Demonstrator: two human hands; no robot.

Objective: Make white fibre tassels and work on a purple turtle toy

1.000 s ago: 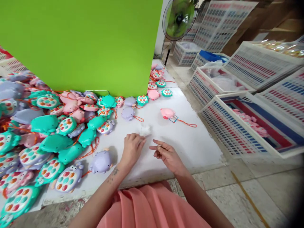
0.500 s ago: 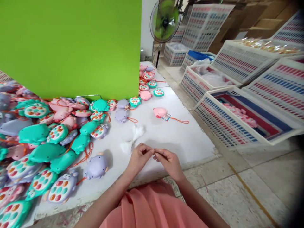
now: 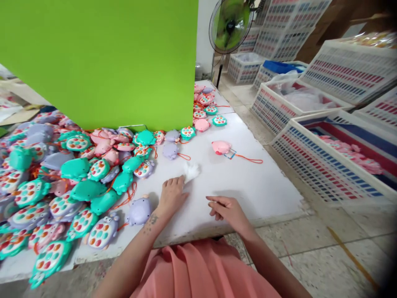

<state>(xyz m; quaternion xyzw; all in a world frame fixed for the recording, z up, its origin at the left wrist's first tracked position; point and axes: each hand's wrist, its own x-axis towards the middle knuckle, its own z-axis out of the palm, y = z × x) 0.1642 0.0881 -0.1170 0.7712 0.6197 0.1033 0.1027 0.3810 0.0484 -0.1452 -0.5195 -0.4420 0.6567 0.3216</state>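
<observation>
My left hand (image 3: 173, 192) lies palm down on the white table (image 3: 214, 178), thumb apart from the fingers. Its fingertips touch or cover the near part of a crumpled bundle of thin white material (image 3: 191, 170). My right hand (image 3: 228, 211) is just above the table's front edge, thumb and index finger pinched together. Whatever is in that pinch is too small to make out. Beyond the hands lies a pink animal-shaped toy (image 3: 221, 147) with a small tag (image 3: 230, 154) and an orange cord loop (image 3: 250, 159). A purple toy (image 3: 139, 210) rests left of my left wrist.
A large pile of teal, pink and purple toys (image 3: 88, 190) covers the table's left side. A bright green panel (image 3: 102, 62) stands behind it. White plastic crates (image 3: 328, 165) line the floor on the right, and a fan (image 3: 230, 27) stands at the back.
My hands were together, fingertips meeting. Now they are apart: the left has moved forward and left to the white bundle, while the right stays near the table edge. The view has turned slightly left.
</observation>
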